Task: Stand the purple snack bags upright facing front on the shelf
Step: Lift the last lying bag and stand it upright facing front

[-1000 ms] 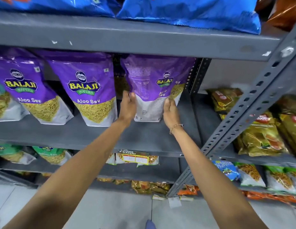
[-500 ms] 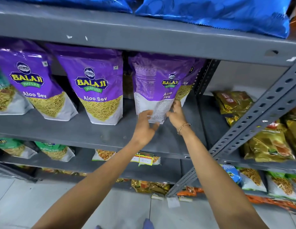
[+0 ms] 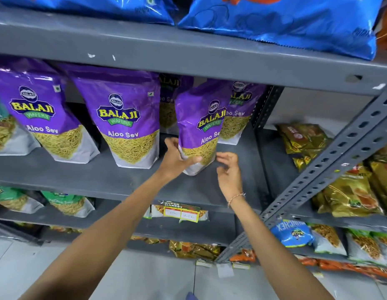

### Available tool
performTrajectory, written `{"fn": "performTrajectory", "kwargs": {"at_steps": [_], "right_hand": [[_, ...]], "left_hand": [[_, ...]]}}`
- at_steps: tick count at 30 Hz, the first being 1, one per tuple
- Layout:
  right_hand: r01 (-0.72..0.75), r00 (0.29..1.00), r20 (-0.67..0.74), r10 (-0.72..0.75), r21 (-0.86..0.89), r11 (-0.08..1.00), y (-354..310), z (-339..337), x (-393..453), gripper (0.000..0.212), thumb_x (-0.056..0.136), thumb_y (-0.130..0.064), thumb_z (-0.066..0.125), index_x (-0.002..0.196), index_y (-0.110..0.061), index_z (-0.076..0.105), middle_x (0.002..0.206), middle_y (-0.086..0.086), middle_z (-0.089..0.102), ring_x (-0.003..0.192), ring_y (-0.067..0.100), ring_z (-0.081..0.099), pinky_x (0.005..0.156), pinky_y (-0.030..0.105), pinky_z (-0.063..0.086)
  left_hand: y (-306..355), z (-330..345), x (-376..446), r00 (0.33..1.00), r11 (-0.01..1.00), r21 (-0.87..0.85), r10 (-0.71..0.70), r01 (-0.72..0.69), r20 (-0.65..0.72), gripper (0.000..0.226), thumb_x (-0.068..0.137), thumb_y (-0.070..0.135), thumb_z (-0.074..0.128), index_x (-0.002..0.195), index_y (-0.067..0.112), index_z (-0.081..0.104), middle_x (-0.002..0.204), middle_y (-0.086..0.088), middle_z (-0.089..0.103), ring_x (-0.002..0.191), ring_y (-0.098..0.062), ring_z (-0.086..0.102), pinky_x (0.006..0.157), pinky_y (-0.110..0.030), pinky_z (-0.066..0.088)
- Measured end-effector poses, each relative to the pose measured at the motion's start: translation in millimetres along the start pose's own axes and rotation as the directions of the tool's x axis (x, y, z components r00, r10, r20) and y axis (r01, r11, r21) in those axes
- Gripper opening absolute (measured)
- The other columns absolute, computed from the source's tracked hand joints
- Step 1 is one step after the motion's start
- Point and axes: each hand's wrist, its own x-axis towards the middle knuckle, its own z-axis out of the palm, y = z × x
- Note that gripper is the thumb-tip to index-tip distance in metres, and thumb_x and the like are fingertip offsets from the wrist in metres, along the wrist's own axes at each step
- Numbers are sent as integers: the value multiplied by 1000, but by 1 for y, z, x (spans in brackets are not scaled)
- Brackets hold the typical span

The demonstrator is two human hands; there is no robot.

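I have turned the Aloo Sev bag (image 3: pixel 201 126) front-out near the shelf (image 3: pixel 123 180) front edge; left hand (image 3: pixel 177 158) clamps it, right hand (image 3: pixel 228 172) released, fingers apart

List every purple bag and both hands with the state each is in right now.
Held purple bag: gripped low, front showing, tilted, turned slightly right.
Middle purple bag: standing, front out.
Left purple bag: standing, front out, leaning.
Rear right purple bag: standing behind, partly hidden.
Left hand: closed on the held bag.
Right hand: open, off the bag.
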Motion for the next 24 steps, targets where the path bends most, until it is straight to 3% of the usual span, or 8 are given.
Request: {"fn": "performTrajectory", "kwargs": {"at_steps": [2, 4, 6, 10, 12, 15, 19, 24], "right_hand": [[-54, 996, 68, 56, -36, 998, 3, -6, 22, 46, 84, 0, 60, 121, -15, 37, 125, 1, 42, 116, 14, 45, 98, 42, 46], [-90, 976, 189, 109, -107, 990, 6, -12, 43, 77, 80, -19, 71, 137, -9, 20, 140, 3, 28, 126, 10, 28, 104, 31, 32], [-94, 949, 283, 139, -167, 981, 6, -13, 57, 95, 75, -32, 76, 142, -14, 11, 144, -4, 24, 127, 6, 23, 102, 24, 26], [-115, 935, 316, 162, -162, 980, 7, -5, 70, 81, 69, -30, 80, 128, -17, 26, 116, -18, 41, 114, 10, 42, 83, 12, 37], [-135, 938, 304, 165, -116, 984, 10, 0, 71, 72, 69, -24, 81, 116, -18, 26, 106, -17, 47, 110, 13, 49, 82, 14, 41], [-144, 942, 299, 152, -47, 988, 12, 3, 67, 69, 70, -17, 81, 110, -21, 24, 104, -11, 57, 105, 13, 57, 92, 32, 50], [-137, 966, 228, 126, 33, 990, 8, 5, 51, 71, 66, -16, 83, 114, -24, 31, 116, 4, 58, 100, 7, 58, 74, 12, 53], [-168, 975, 161, 152, 90, 982, 17, 6, 19, 64, 63, -18, 85, 111, -20, 43, 108, -5, 62, 102, 9, 60, 71, 11, 53]], "left_hand": [[-3, -10, 10, 999, 999, -35, -3, 5, 42, 80, 60, 32, 82, 117, 15, 27, 120, 1, 50, 110, -12, 52, 98, -27, 44], [-7, -15, 17, 999, 995, -98, 23, -19, 35, 75, 66, 25, 80, 126, 11, 35, 128, -5, 55, 119, -19, 53, 106, -41, 41], [-11, -17, 22, 999, 992, -117, 44, -40, 29, 67, 77, 21, 75, 132, 9, 38, 133, -8, 55, 125, -21, 51, 109, -46, 37], [-12, -19, 26, 991, 998, -65, 20, -12, 132, 87, 70, 34, 80, 138, 19, 29, 135, 7, 51, 125, -3, 48, 104, -25, 41], [-15, -16, 26, 989, 1000, -15, 16, -14, 148, 97, 65, 31, 85, 141, 19, 24, 136, 5, 50, 125, -7, 48, 105, -27, 39], [-21, -14, 24, 996, 1000, 15, 18, -19, 87, 98, 65, 28, 85, 141, 19, 23, 134, 3, 51, 125, -12, 46, 106, -29, 37], [-22, -17, 18, 994, 1000, 13, 8, -9, 105, 93, 67, 25, 84, 139, 20, 26, 121, 16, 53, 112, 0, 50, 85, 0, 37], [-30, -21, 0, 993, 999, 47, -8, 2, 118, 88, 65, 30, 84, 131, 35, 26, 114, 31, 49, 101, 25, 46, 75, 9, 33]]}}
